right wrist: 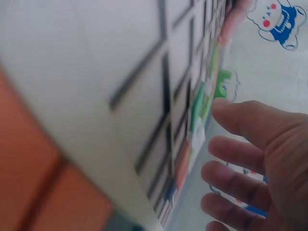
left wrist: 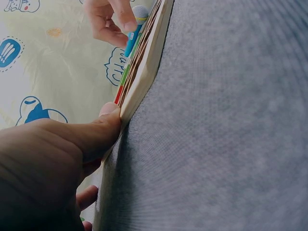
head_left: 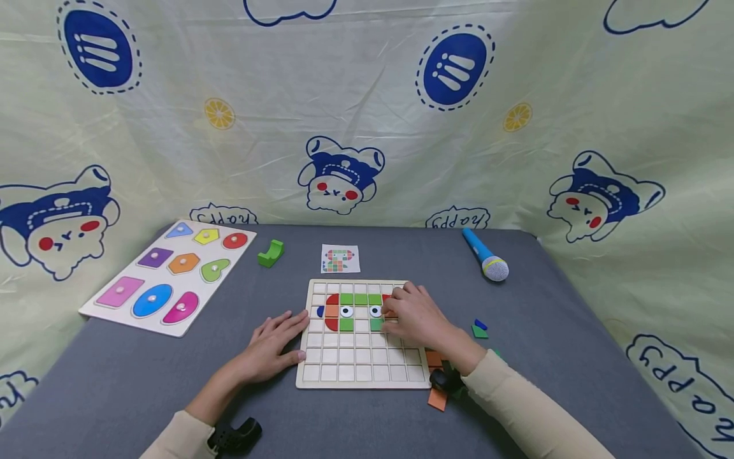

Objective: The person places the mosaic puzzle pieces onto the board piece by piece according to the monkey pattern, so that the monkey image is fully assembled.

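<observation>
Resting against the left edge of the gridded board (head_left: 367,357), the left hand (head_left: 278,344) had its fingers extended and its thumb touching the rim. The board lay flat on the grey counter (head_left: 355,427), in front of the person. The right hand (head_left: 421,319) was above the board's upper right part, its fingers loosely bent; the right wrist view showed a gap between thumb and forefinger, with nothing visible between them.

Several pieces sat in the upper rows of the board: a row of green squares (head_left: 360,299), two round eye pieces (head_left: 346,312) below it, and more green squares beneath the eyes. To the left of these were orange pieces (head_left: 332,311), with rounded red pieces (head_left: 332,325) above and below, and a dark blue piece (head_left: 320,312) at the far left. Some red showed just beside the right fingertips.

Loose orange tiles (head_left: 438,400) lay by the board's lower right corner, partly hidden by the black wristband (head_left: 447,381). A green scrap (head_left: 479,332) and a blue scrap (head_left: 480,324) lay farther right. Behind the board were a small picture card (head_left: 340,259), a green block (head_left: 271,253) and a blue microphone (head_left: 485,257). A white shape puzzle (head_left: 197,284) lay at the left, and a printed curtain (head_left: 367,83) hung behind the counter.
</observation>
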`<state>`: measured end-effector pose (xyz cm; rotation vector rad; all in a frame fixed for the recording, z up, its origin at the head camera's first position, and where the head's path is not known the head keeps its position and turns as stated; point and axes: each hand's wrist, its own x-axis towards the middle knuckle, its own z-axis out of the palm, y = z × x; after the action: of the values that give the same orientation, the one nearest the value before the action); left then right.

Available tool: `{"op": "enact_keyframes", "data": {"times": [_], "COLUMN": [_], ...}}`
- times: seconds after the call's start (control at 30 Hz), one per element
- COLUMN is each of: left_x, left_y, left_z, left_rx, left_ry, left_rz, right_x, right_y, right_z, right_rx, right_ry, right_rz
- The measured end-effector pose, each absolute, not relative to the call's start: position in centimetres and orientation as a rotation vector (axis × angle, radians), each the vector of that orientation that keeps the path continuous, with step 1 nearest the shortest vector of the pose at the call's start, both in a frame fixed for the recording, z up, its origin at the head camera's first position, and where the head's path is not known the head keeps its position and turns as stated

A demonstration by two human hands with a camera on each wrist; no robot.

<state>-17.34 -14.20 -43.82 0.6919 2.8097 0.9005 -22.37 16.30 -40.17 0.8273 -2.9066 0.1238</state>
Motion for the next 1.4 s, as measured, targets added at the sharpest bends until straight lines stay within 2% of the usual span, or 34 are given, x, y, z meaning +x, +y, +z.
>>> {"op": "enact_keyframes", "data": {"times": [0.37, 0.67, 1.07, 1.4], "left_x": [-17.3, -17.4, -17.4, -17.4], "left_y": [-14.2, -14.2, -14.2, -14.1], "left_z": [-43.5, -43.6, -43.7, -43.6], "left_rx": [0.676, 0.683, 0.697, 0.674], "left_ry": [2.796, 2.8, 2.794, 2.783], "left_rz": [0.896, 0.888, 0.901, 0.897], "right_x": [-21.9, -21.0, -20.5, -20.8], "right_y": [20.6, 24.9, 29.5, 30.6], "right_z": [-38.2, -38.5, -39.9, -40.4], "right_rx": [0.741, 0.665, 0.862, 0.998], "right_ry": [-2.819, -2.897, -2.969, -3.048], "right_rz": [0.25, 0.302, 0.323, 0.252]}}
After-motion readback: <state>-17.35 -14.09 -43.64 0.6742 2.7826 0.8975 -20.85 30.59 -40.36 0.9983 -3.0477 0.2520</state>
